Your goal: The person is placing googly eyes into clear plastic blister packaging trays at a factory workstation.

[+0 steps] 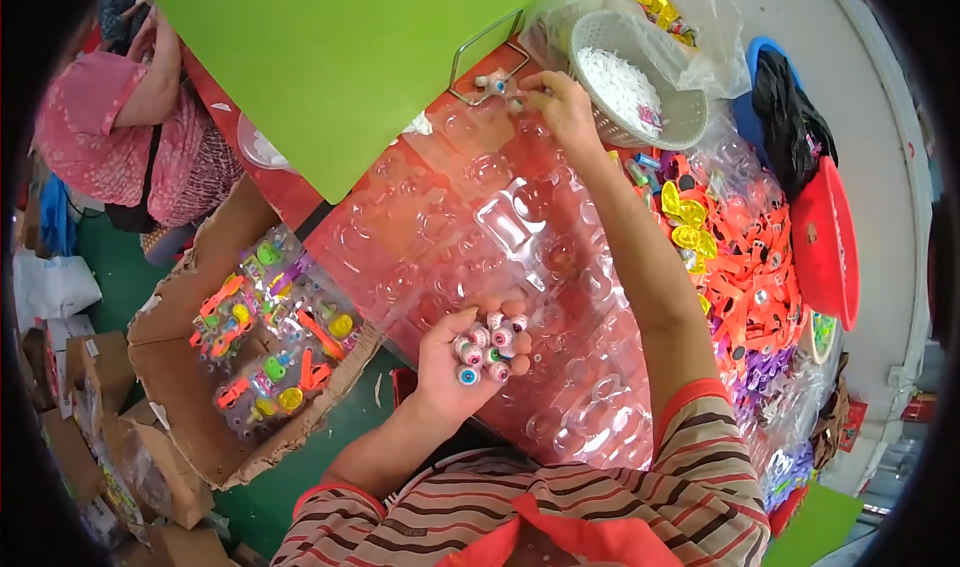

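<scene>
My left hand (450, 362) is turned palm up, its fingers curled round a heap of small toy eyeballs (487, 351). They are white with red veins and coloured irises. My right hand (563, 109) reaches to the far side of the red table, fingertips drawn together in a pinch beside a few more toy eyeballs (493, 84) near a bent metal wire handle (478, 52). What the right fingertips hold is too small to make out. Between my hands lie clear plastic blister sheets (490, 217) with moulded hollows.
A green board (340, 57) stands over the table's far left. Beside my right arm are a grey basket (690, 117) of white pieces and a pile of orange toy parts (750, 277). A cardboard box (160, 342) of filled blisters sits at left, near another person (150, 137).
</scene>
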`<state>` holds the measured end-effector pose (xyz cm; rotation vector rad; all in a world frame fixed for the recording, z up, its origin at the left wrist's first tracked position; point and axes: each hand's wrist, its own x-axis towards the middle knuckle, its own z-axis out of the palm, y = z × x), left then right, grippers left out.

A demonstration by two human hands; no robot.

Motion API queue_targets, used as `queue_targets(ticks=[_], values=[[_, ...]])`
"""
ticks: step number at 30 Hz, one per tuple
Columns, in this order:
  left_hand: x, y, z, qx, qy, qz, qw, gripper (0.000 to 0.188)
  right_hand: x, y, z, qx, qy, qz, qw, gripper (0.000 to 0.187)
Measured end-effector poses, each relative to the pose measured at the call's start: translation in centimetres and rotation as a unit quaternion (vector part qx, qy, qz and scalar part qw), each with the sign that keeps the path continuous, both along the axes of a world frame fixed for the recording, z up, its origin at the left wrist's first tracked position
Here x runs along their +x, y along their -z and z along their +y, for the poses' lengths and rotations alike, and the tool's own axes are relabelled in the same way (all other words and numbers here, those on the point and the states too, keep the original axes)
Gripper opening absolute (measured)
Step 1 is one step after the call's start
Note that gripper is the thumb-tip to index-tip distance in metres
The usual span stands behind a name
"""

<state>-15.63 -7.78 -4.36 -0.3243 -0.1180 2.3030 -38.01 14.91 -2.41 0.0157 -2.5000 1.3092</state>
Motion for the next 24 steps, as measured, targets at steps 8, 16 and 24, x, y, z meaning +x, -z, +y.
queue_targets(ticks=[8,16,24], values=[[0.5,0.0,-0.2,-0.012,0.008,0.005,1.000,0.024,3.0,-0.3,1.3,-0.028,-0.021,0.009,0.999,0.020],[1.3,0.9,-0.1,0.009,0.005,-0.002,1.000,0.027,4.6,1.5,3.4,0.117,-0.027,0.038,0.992,0.018],[1.7,1.0,-0.2,0.003,0.008,0.004,1.000,0.027,6.2,0.7,3.1,-0.147,0.030,-0.071,0.986,0.018]])
